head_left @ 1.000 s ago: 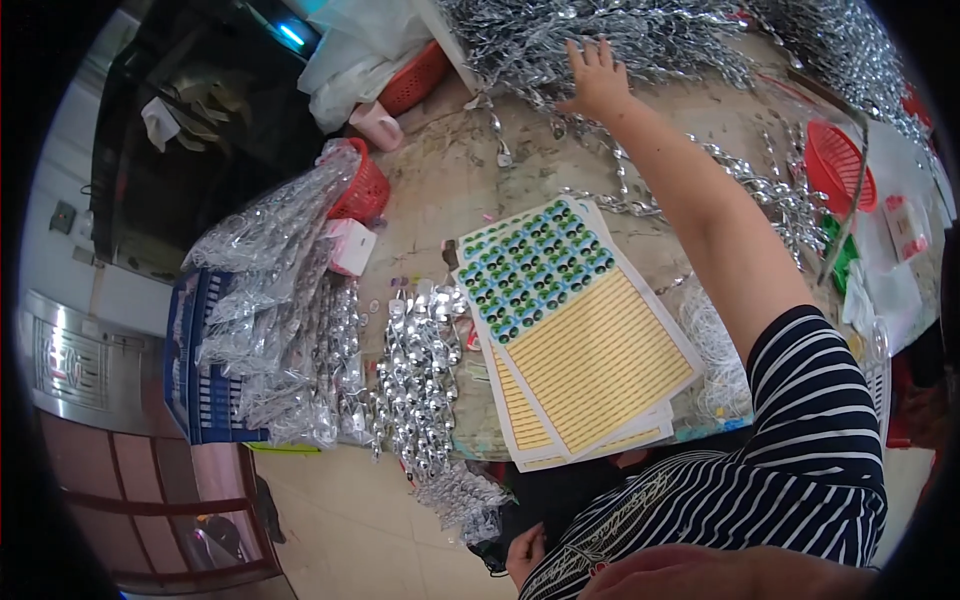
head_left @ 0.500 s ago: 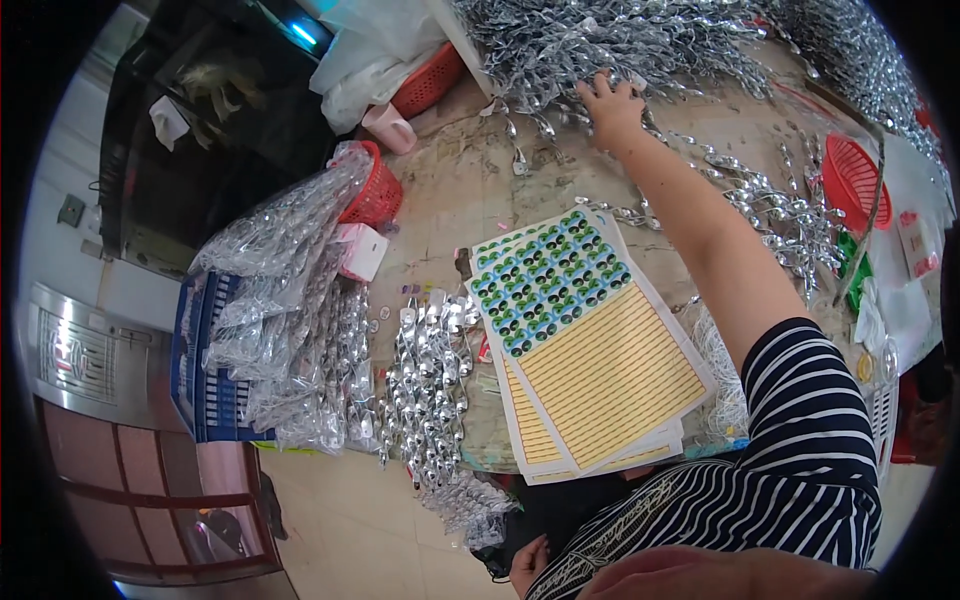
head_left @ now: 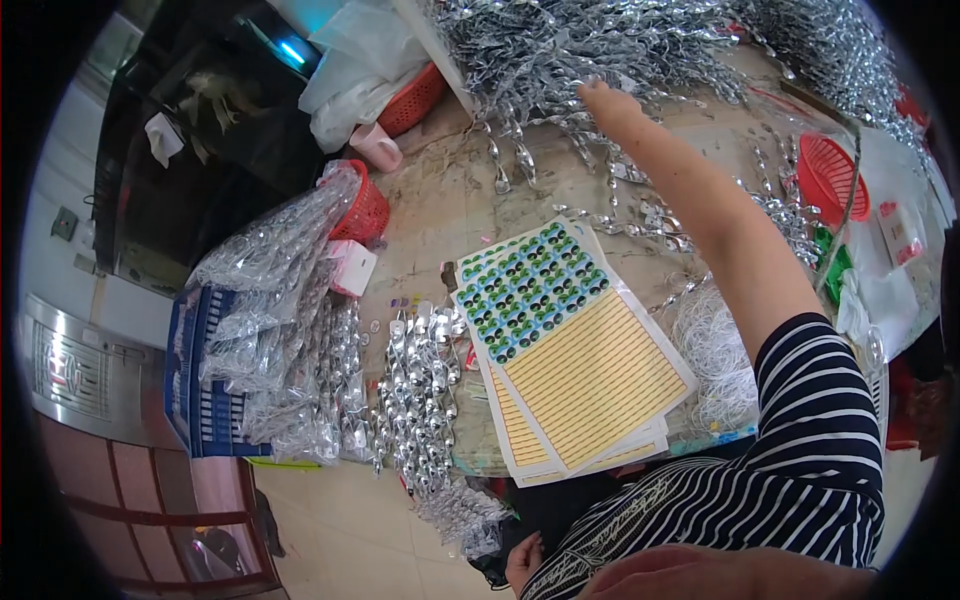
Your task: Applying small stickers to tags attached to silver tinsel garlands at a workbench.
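My right hand (head_left: 608, 103) reaches across the table into a heap of shiny silver twisted strips (head_left: 570, 50). Its fingers are curled in at the heap's near edge, closed on some strips and partly hidden. Down by my lap, my left hand (head_left: 524, 560) rests with fingers curled; nothing shows in it. Between the two lie overlapping sticker sheets (head_left: 600, 380), printed with green and blue round pictures and yellow rows. A bunch of silver twisted strips (head_left: 420, 390) hangs over the table's front edge left of the sheets.
Plastic-wrapped strips (head_left: 270, 330) drape over a blue basket (head_left: 190, 390) at the left. Red baskets (head_left: 835, 180) stand right and back left, near a pink cup (head_left: 376, 148). White string (head_left: 715, 360) lies tangled beneath my right arm. A small pink-and-white box (head_left: 352, 268) sits nearby.
My right hand's spread fingers have curled in at the heap. Several strips at its edge have shifted. The whole view has moved slightly; my left hand stays by my lap.
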The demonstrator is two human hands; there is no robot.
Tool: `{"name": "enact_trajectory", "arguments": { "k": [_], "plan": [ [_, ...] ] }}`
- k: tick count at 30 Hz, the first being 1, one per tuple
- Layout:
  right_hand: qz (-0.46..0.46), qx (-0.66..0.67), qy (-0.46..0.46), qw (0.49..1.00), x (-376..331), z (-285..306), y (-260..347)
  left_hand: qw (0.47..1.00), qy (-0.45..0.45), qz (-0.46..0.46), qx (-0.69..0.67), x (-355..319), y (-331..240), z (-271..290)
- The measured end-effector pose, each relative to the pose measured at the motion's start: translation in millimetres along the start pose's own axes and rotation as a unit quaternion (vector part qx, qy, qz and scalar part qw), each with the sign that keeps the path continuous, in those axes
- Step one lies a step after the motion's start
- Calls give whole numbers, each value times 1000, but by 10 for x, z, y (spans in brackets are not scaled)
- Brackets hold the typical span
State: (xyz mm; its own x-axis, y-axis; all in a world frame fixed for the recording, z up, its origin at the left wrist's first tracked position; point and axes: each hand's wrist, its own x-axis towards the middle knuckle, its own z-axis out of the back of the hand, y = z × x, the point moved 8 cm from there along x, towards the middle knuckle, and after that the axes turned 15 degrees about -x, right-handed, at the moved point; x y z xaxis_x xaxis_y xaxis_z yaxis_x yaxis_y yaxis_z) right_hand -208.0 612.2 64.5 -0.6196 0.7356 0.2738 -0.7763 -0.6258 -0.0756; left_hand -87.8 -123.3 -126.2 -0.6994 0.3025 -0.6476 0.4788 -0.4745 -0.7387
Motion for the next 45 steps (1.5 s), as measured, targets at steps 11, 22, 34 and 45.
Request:
{"name": "enact_trajectory", "arguments": {
  "k": [11,22,34,45],
  "plan": [
    [78,-37,-6,996,-381,338,-316,971,-90,-116,-189,125,179,91],
    [132,6,18,991,-1607,766,-788,990,-37,-129,-40,119,101,23],
    [110,-89,149,979,-2802,437,-1218,986,-21,-162,-6,-91,-82,-151],
    [112,-21,79,990,-2917,658,-1450,973,-8,-226,45,-163,-113,-175]
  ]
}}
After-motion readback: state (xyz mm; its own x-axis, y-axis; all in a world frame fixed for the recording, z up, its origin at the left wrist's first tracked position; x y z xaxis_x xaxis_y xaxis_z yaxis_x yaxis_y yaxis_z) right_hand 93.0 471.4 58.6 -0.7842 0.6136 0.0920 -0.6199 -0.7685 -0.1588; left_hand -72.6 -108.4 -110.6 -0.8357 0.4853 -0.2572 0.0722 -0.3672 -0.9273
